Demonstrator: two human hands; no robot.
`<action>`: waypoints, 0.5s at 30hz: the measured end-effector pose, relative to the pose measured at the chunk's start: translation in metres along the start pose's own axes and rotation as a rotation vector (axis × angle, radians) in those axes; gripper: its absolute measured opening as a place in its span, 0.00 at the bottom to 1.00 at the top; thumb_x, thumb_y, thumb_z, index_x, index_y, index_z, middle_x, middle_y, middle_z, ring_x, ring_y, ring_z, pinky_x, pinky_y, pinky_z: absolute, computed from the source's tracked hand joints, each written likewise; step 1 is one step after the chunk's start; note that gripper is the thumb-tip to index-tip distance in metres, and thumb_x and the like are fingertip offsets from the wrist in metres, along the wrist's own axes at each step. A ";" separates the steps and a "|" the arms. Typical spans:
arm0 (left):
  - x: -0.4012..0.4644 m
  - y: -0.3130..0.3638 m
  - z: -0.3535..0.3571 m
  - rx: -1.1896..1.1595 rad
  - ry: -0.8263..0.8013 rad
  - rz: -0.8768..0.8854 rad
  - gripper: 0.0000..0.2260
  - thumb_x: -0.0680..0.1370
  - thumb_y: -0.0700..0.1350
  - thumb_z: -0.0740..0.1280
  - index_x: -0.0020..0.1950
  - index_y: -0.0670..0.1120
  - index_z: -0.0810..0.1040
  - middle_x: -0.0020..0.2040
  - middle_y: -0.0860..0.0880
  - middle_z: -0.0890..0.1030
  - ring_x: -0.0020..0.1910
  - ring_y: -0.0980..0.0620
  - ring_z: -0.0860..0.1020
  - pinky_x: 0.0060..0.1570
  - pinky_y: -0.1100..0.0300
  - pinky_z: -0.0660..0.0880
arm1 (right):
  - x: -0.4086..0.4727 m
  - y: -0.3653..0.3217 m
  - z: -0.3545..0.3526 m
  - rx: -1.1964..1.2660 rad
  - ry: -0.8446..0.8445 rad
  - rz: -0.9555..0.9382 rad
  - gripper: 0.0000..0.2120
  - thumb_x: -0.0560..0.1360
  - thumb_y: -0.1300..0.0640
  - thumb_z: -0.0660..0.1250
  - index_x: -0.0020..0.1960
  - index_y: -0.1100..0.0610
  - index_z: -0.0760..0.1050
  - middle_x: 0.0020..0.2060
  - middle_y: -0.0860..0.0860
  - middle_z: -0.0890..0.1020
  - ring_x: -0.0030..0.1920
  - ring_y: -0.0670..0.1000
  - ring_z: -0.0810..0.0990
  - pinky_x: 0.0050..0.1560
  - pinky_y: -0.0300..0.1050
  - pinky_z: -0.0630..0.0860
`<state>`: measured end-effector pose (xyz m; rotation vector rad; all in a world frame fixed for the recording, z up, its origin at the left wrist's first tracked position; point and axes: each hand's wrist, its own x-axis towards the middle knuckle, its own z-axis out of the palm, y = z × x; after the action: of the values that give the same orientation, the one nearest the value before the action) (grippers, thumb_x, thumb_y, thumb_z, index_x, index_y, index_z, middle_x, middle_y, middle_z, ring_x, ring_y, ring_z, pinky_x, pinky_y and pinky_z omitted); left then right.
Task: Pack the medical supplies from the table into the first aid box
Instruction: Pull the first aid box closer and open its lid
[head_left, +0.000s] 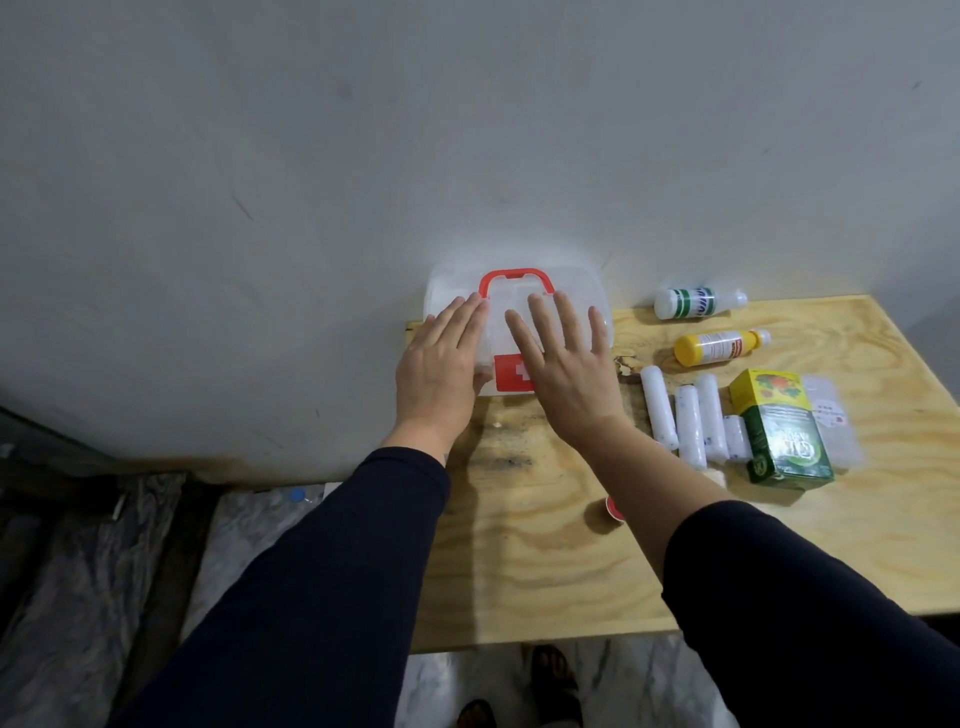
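Observation:
A clear first aid box (576, 291) with a red handle (515, 278) and a red cross label stands closed at the table's back left, against the wall. My left hand (441, 364) lies flat on its left side. Over the lid's right part my right hand (563, 369) is spread flat, fingers apart. To the right lie a white-and-green bottle (696, 301), a yellow bottle (719, 347), several white rolls (685, 415) and a green-and-yellow carton (779, 431). A clear packet (831, 415) lies behind the carton.
The plywood table (545, 561) stands against a grey wall. A small red-and-white round thing (613, 506) peeks out beside my right forearm. Plastic-covered floor (104, 571) lies to the left, and sandalled feet (550, 675) show below the front edge.

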<state>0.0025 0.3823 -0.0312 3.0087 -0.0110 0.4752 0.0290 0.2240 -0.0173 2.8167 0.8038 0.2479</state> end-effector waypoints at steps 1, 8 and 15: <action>0.000 0.000 0.001 0.003 0.001 -0.006 0.36 0.73 0.44 0.73 0.76 0.46 0.59 0.76 0.50 0.63 0.75 0.52 0.59 0.72 0.59 0.52 | 0.001 0.004 -0.001 -0.007 -0.012 -0.026 0.39 0.77 0.55 0.63 0.78 0.55 0.40 0.78 0.59 0.50 0.77 0.64 0.48 0.74 0.64 0.50; 0.001 0.000 0.006 0.008 0.014 -0.016 0.35 0.73 0.41 0.73 0.76 0.46 0.60 0.75 0.50 0.64 0.75 0.52 0.61 0.72 0.58 0.53 | 0.004 0.000 -0.005 -0.023 -0.014 -0.067 0.33 0.79 0.56 0.60 0.77 0.60 0.45 0.76 0.66 0.54 0.75 0.69 0.53 0.72 0.67 0.56; 0.000 0.002 0.000 -0.007 -0.038 -0.006 0.35 0.74 0.42 0.72 0.76 0.45 0.58 0.76 0.50 0.62 0.76 0.52 0.58 0.73 0.57 0.55 | 0.001 0.003 -0.008 0.056 -0.023 -0.057 0.34 0.78 0.52 0.59 0.78 0.57 0.46 0.77 0.62 0.53 0.76 0.67 0.51 0.73 0.65 0.53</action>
<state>0.0021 0.3807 -0.0308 3.0098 -0.0062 0.4163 0.0294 0.2235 -0.0084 2.8377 0.8972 0.1869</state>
